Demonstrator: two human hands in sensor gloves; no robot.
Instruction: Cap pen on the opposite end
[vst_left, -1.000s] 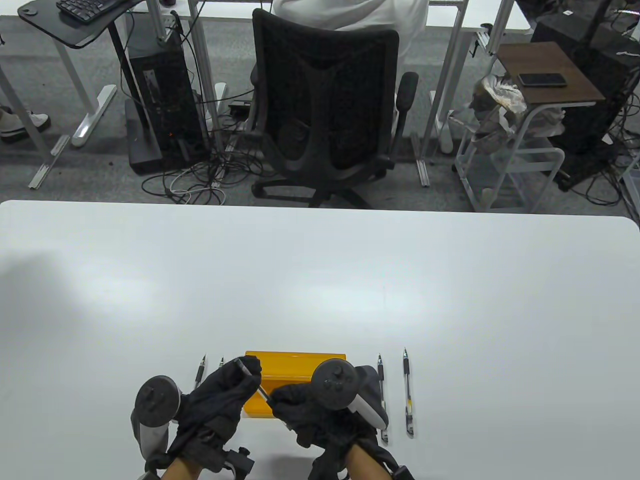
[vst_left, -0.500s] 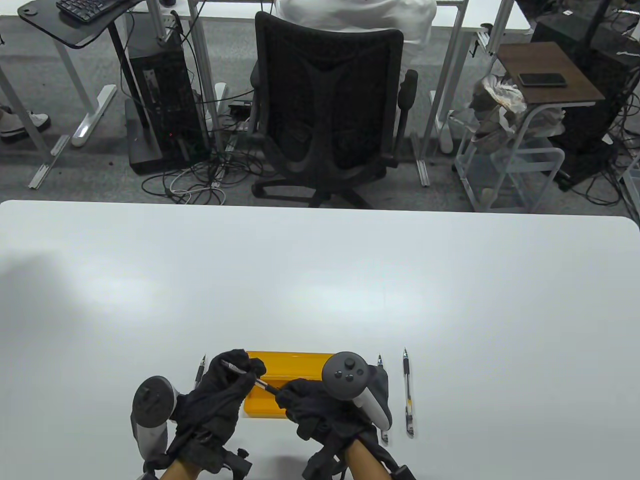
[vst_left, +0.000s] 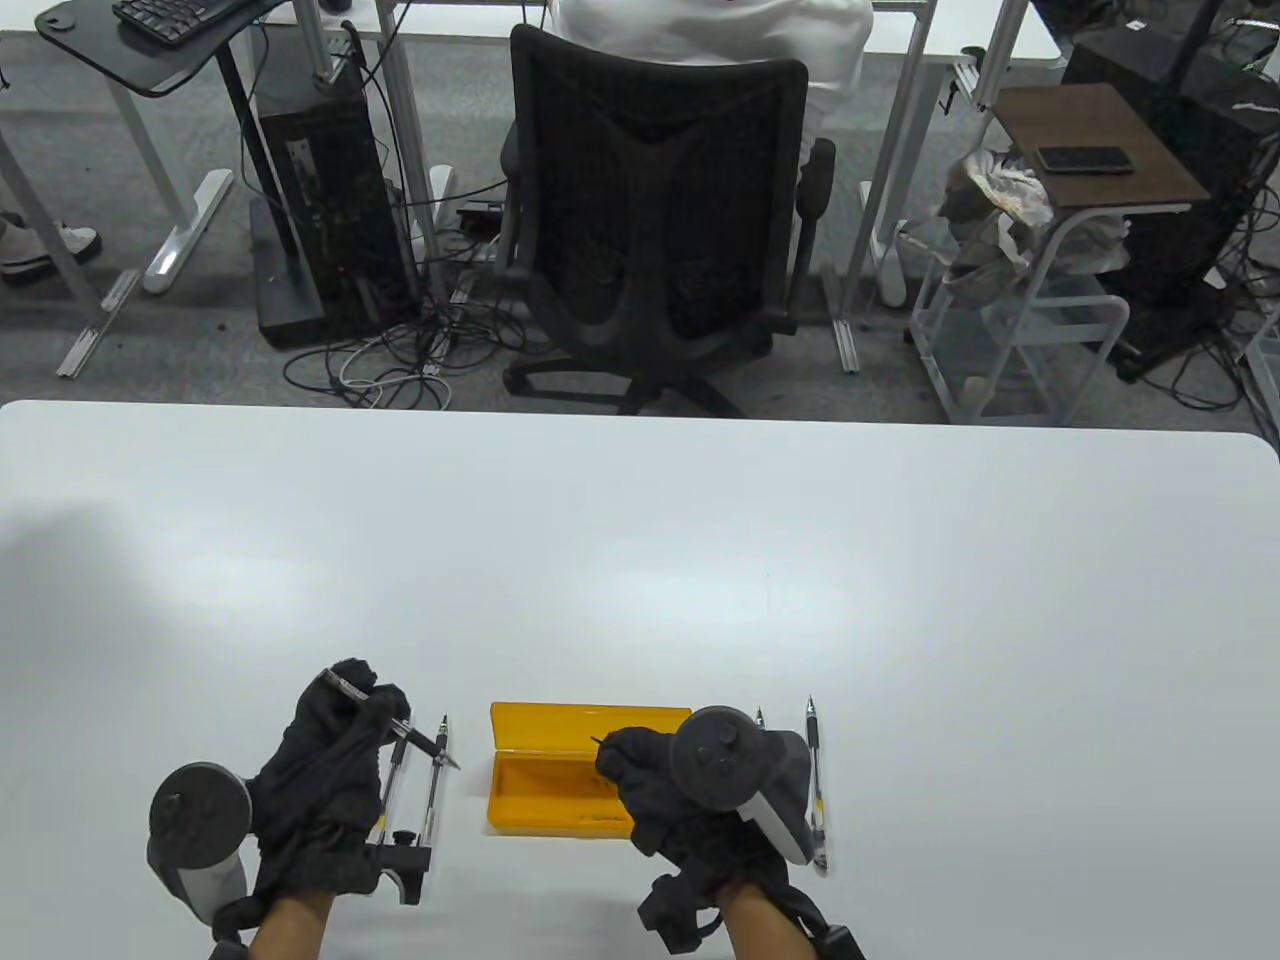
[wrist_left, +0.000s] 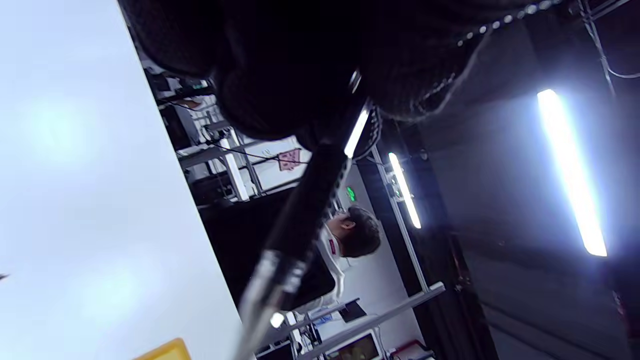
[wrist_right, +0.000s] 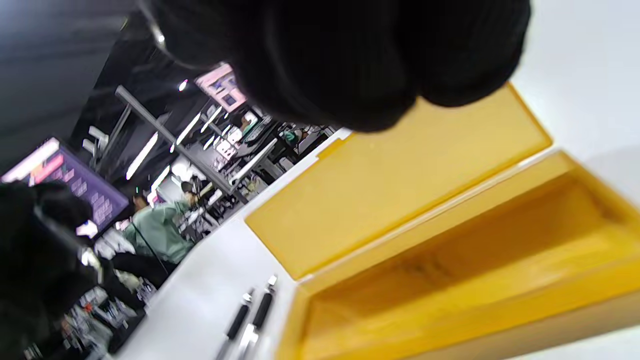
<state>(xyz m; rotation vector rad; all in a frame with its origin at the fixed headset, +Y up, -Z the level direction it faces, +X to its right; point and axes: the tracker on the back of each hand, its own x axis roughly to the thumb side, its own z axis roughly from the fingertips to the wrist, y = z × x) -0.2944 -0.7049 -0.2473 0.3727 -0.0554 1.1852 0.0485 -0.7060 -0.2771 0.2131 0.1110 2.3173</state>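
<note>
The slim black-and-clear pen (vst_left: 385, 718) is gripped by the left hand (vst_left: 325, 765); the right hand (vst_left: 655, 790) is curled, contents indiscernible. Misalignment could drop the pen onto the white tabletop (vst_left: 640, 560).

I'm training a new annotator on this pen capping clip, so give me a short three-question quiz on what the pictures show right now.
1. True or false: the yellow case is shut.
2. The left hand grips: A, a pen; B, the case's lid; C, nothing.
3. How many loose pens lie on the table between the left hand and the case?

Key: 1 false, its lid lies open. 2 A. 3 two.
</note>
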